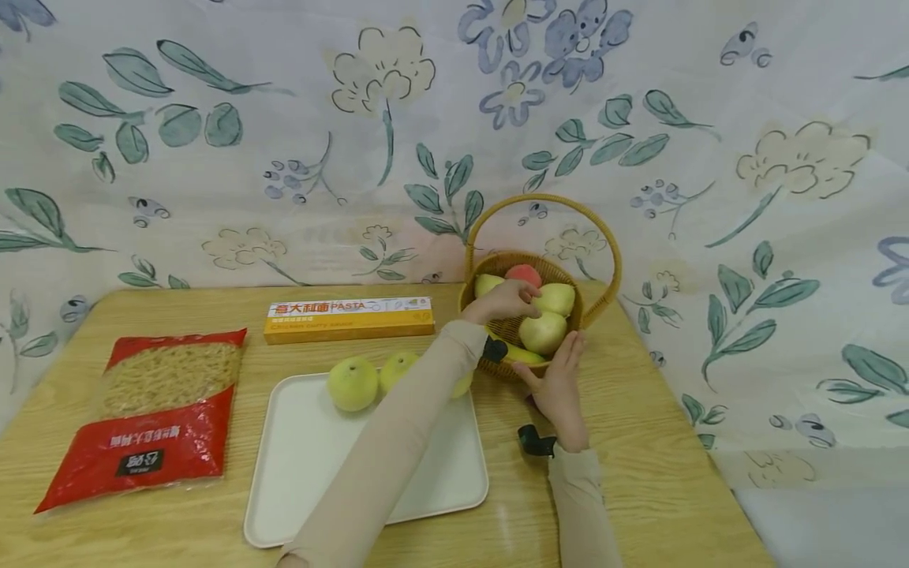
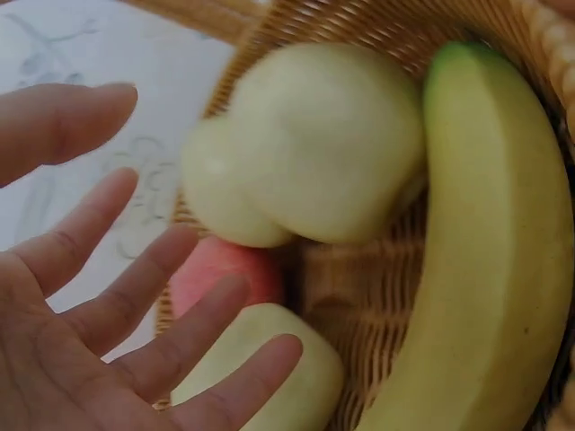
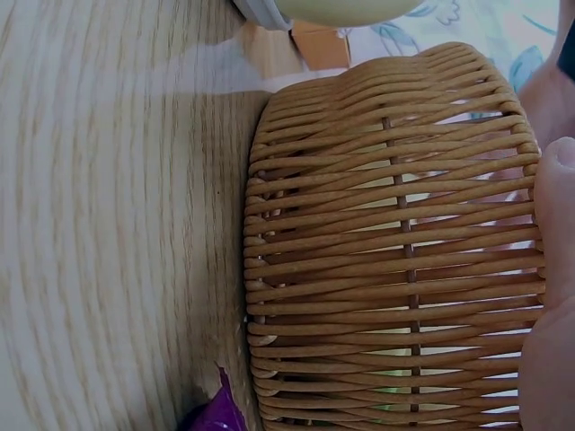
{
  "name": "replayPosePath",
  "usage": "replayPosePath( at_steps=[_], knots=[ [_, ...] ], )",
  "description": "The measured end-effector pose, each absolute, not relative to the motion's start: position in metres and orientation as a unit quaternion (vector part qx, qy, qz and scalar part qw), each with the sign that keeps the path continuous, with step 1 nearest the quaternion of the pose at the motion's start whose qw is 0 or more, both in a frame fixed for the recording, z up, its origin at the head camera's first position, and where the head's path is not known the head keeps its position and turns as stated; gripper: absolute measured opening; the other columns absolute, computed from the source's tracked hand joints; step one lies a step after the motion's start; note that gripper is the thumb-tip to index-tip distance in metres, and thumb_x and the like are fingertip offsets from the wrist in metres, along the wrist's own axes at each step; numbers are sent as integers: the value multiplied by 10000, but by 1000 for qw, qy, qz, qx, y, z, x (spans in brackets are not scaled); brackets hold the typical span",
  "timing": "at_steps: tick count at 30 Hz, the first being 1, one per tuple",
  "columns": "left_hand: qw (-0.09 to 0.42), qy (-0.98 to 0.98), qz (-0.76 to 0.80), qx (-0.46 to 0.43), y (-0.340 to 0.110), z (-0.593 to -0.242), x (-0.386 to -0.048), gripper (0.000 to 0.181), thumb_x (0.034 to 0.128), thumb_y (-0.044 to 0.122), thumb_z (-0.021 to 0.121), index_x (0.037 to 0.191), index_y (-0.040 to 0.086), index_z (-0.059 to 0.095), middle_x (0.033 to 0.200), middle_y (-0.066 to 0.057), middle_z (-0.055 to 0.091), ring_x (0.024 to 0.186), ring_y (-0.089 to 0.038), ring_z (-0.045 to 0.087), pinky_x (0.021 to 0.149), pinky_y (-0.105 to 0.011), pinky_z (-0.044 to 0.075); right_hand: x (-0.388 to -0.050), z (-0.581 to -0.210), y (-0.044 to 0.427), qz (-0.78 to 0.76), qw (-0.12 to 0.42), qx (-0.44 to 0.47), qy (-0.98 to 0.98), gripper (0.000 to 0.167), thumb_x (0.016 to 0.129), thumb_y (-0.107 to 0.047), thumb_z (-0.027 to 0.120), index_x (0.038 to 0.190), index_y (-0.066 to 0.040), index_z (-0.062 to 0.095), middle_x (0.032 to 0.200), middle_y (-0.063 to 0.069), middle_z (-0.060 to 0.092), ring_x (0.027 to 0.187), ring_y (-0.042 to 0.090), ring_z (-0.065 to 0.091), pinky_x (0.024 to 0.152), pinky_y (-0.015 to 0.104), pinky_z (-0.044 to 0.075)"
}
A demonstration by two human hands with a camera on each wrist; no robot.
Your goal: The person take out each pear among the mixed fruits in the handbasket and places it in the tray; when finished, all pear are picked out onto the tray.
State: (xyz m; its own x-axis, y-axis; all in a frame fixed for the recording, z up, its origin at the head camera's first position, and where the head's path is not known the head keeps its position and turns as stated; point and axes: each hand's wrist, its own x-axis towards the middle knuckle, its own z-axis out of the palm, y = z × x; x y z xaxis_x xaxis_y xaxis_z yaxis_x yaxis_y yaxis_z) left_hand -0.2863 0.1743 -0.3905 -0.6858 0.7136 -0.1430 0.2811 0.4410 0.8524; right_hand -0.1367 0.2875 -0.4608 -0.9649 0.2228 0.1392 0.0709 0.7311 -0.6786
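A wicker basket (image 1: pixel 474 367) with a tall handle holds a banana (image 2: pixel 490 242), several pale yellow-green round fruits (image 2: pixel 328 144) and a pinkish-red fruit (image 2: pixel 225 274). Over the fruit hovers my left hand (image 1: pixel 506 302), its fingers (image 2: pixel 148 292) spread and nothing held, as the left wrist view shows. My right hand (image 1: pixel 557 390) touches the front right of the basket's rim, fingers extended and thumb apart. From the right wrist, the basket's woven side (image 3: pixel 395 242) fills the middle, with the thumb (image 3: pixel 559 215) against its edge.
Left of the basket, a white tray (image 1: pixel 305 473) bears yellow-green fruits (image 1: pixel 353 384), partly behind my left sleeve. Behind it lies a yellow pasta box (image 1: pixel 349 321); farther left, a red pasta bag (image 1: pixel 152 426). Something purple (image 3: pixel 218 411) lies beside the basket.
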Motion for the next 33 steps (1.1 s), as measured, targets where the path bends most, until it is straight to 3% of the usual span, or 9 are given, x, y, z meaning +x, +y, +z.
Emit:
replayPosePath(
  at_steps=[11, 23, 33],
  knots=[
    [245, 858, 340, 299, 194, -394, -287, 536, 859, 227, 730, 1348, 106, 547, 1449, -71, 496, 1312, -239, 487, 1071, -353, 427, -138, -460, 280, 365, 93, -76, -923, 1166, 857, -498, 635, 1479, 120, -133, 1538, 336, -224, 1421, 536, -159, 1134, 659, 145],
    [336, 852, 289, 278, 207, -400, -287, 708, 842, 315, 703, 1470, 211, 393, 1527, -38, 402, 1384, -242, 401, 1109, -431, 373, -141, -456, 277, 365, 90, -86, -923, 1158, 855, -411, 681, 1483, 102, -145, 1542, 325, -227, 1431, 514, -153, 1142, 638, 151],
    [306, 856, 295, 295, 213, -406, -284, 661, 849, 266, 721, 1436, 172, 432, 1486, -58, 459, 1351, -252, 441, 1107, -436, 375, -141, -460, 287, 359, 84, -106, -923, 1147, 865, -308, 719, 1482, 96, -160, 1546, 308, -236, 1432, 505, -163, 1134, 644, 162]
  ],
)
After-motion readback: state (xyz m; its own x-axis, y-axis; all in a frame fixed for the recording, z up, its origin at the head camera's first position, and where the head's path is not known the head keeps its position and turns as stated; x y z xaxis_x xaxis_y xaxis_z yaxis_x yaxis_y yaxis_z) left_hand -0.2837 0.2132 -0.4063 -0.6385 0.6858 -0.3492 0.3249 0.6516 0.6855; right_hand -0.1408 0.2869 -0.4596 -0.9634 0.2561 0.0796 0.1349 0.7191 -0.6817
